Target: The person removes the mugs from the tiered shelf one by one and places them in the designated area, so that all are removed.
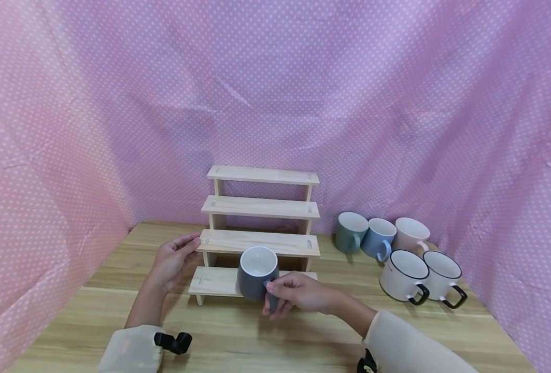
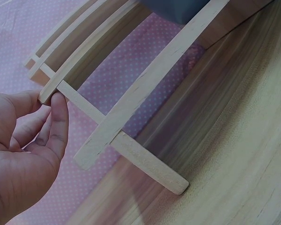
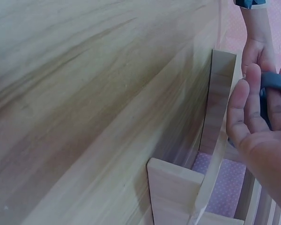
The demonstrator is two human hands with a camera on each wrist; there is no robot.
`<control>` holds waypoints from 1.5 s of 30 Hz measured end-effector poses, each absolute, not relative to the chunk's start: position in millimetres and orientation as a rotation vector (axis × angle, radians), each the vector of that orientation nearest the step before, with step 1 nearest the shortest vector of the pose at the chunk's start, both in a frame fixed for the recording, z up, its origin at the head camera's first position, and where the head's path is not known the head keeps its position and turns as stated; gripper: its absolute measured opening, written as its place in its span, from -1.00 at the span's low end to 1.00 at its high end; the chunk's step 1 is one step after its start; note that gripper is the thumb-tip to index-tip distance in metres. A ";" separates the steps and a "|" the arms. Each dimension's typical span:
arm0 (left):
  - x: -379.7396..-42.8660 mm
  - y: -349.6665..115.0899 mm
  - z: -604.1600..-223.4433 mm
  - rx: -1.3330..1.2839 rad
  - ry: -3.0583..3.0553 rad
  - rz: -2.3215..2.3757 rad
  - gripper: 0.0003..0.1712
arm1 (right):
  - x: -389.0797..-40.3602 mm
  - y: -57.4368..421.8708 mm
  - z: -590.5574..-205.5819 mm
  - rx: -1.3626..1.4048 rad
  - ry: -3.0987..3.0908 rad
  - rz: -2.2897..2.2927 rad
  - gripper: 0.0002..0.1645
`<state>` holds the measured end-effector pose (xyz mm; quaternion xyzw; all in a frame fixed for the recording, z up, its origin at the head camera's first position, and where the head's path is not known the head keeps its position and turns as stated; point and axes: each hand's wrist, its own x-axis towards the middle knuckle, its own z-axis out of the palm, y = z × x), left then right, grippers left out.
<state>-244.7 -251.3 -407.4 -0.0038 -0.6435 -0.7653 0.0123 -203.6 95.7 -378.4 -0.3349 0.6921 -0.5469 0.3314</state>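
Note:
A dark grey mug (image 1: 253,280) with a white inside is held upright by its handle in my right hand (image 1: 298,293). It overlaps the lowest step of a pale wooden four-step rack (image 1: 261,207) in the head view. In the right wrist view, the fingers curl round the grey handle (image 3: 276,81). My left hand (image 1: 174,259) is at the rack's left side. There, thumb and fingers pinch the end of the second step from the bottom (image 2: 50,91), as the left wrist view shows.
Right of the rack stand a green mug (image 1: 350,233), a blue mug (image 1: 377,239) and a pale pink mug (image 1: 409,235). In front of them are two white mugs (image 1: 402,277) with black rims and handles. Pink dotted cloth (image 1: 266,103) hangs behind the wooden table (image 1: 238,342).

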 end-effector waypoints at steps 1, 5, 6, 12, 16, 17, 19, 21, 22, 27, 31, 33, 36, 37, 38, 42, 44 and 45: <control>-244.6 -251.5 -407.2 -0.011 -2.008 -2.385 -0.36 | -203.8 96.7 -378.4 -0.854 1.817 -1.433 -0.45; -244.5 -251.1 -406.9 -0.016 -2.003 -2.387 -0.37 | -204.4 102.0 -378.5 -0.777 1.810 -1.476 -0.45; -244.5 -250.7 -406.8 -0.016 -1.997 -2.390 -0.37 | -204.8 103.7 -378.8 -0.759 1.804 -1.489 -0.45; -245.2 -249.9 -406.8 -0.028 -1.994 -2.386 -0.37 | -207.1 113.8 -380.7 -0.707 1.768 -1.560 -0.50; -245.1 -250.2 -406.6 -0.034 -2.008 -2.376 -0.37 | -207.5 119.0 -381.4 -0.684 1.751 -1.605 -0.51; -245.1 -250.3 -406.5 -0.032 -2.009 -2.376 -0.37 | -207.3 120.1 -381.5 -0.674 1.748 -1.619 -0.52; -244.9 -250.4 -406.3 -0.027 -2.009 -2.377 -0.37 | -206.5 122.0 -381.3 -0.652 1.743 -1.644 -0.53; -245.1 -250.5 -406.2 -0.024 -2.009 -2.381 -0.37 | -205.7 123.9 -381.2 -0.637 1.747 -1.670 -0.54; -245.2 -250.6 -406.2 -0.022 -2.007 -2.383 -0.37 | -205.4 124.7 -381.2 -0.631 1.752 -1.681 -0.54; -245.5 -250.9 -407.4 -0.015 -2.009 -2.383 -0.36 | -204.6 128.3 -380.6 -0.610 1.804 -1.708 -0.48; -245.6 -250.7 -409.0 0.004 -2.006 -2.383 -0.38 | -203.5 131.6 -380.2 -0.625 1.833 -1.722 -0.46; -245.7 -250.7 -409.3 -0.001 -2.007 -2.384 -0.38 | -203.2 133.6 -380.1 -0.642 1.844 -1.726 -0.47; -245.9 -250.7 -409.9 -0.008 -2.012 -2.376 -0.39 | -203.6 136.8 -379.8 -0.661 1.848 -1.734 -0.48; -245.9 -250.8 -410.0 -0.014 -2.016 -2.373 -0.39 | -203.7 137.9 -379.2 -0.668 1.849 -1.735 -0.47; -245.9 -250.7 -410.0 -0.018 -2.019 -2.370 -0.38 | -203.8 139.1 -378.4 -0.676 1.848 -1.736 -0.47; -245.8 -250.9 -410.7 -0.020 -2.029 -2.361 -0.37 | -204.0 143.2 -373.4 -0.711 1.836 -1.741 -0.45; -245.6 -251.1 -410.7 -0.020 -2.026 -2.363 -0.37 | -203.4 145.1 -369.6 -0.730 1.835 -1.746 -0.45; -245.7 -251.2 -410.9 -0.020 -2.023 -2.365 -0.37 | -203.1 146.0 -367.5 -0.740 1.834 -1.750 -0.45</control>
